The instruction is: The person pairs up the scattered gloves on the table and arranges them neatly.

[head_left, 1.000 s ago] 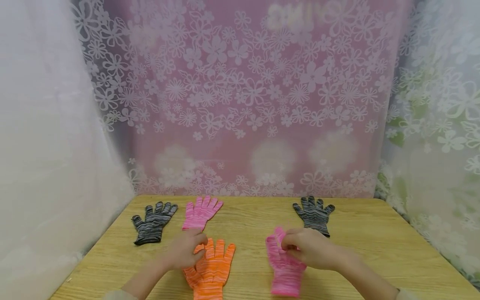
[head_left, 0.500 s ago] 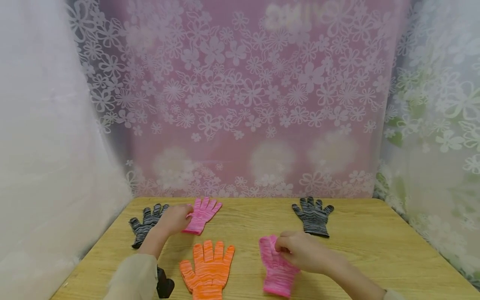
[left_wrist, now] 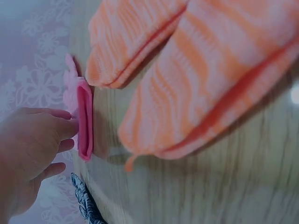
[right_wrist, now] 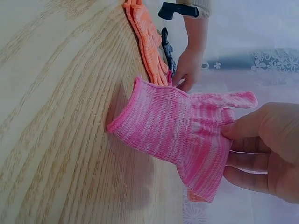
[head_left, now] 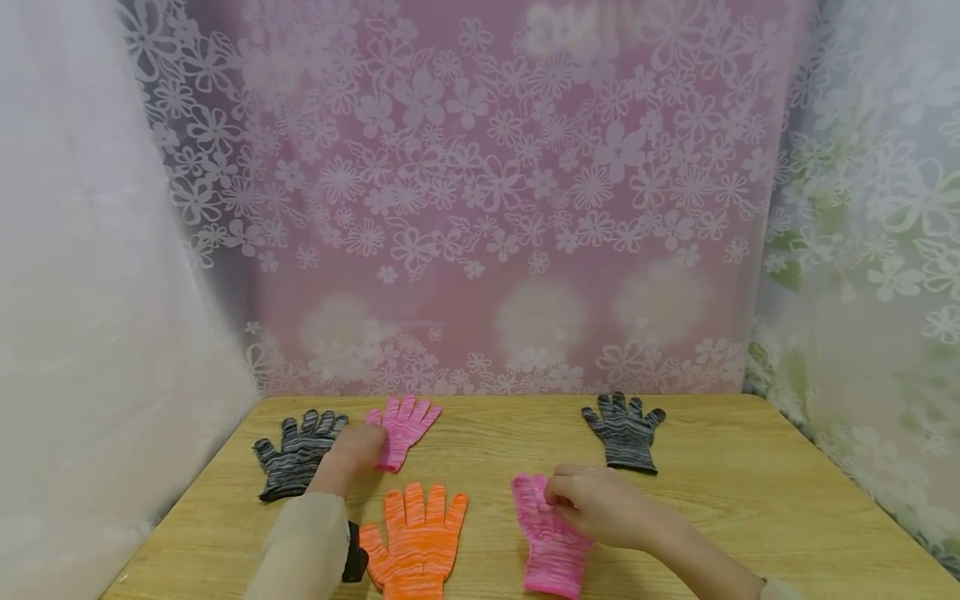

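Left hand (head_left: 362,447) has gone from the orange glove (head_left: 420,542) to the far pink glove (head_left: 405,429) beside a gray glove (head_left: 292,462); I can't tell if its fingers grip it. The right hand (head_left: 596,504) pinches the near pink glove (head_left: 557,560) over the wooden table (head_left: 498,442).

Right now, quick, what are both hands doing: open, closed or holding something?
Left hand: at the far pink glove; grip can't be told.
Right hand: holding the near pink glove.
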### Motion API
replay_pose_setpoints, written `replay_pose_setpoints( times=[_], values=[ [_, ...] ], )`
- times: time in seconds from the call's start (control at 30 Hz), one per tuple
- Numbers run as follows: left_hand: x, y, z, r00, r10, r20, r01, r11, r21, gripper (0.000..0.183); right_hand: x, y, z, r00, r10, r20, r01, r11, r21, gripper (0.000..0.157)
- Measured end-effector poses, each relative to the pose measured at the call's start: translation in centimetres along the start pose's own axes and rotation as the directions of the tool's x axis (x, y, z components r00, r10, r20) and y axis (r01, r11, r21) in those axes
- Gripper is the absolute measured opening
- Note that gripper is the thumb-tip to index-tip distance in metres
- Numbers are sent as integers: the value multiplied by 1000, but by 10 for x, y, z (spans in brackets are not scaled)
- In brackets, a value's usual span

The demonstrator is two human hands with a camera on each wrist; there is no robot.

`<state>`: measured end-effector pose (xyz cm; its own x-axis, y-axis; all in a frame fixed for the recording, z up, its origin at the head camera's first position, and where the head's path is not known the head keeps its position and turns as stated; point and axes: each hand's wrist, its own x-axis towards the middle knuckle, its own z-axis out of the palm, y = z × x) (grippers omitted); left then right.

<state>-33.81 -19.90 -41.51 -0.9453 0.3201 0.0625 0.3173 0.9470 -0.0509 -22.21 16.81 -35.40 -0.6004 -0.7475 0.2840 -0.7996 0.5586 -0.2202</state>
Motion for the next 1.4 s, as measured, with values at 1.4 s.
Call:
replay_pose_setpoints(
  times=[1.4],
  values=[
    [-18, -19, -63, 953, -286, -99, 170, 776, -608, 20, -3, 1, 0, 999, -50, -22, 48, 995, -89, 21]
  ],
)
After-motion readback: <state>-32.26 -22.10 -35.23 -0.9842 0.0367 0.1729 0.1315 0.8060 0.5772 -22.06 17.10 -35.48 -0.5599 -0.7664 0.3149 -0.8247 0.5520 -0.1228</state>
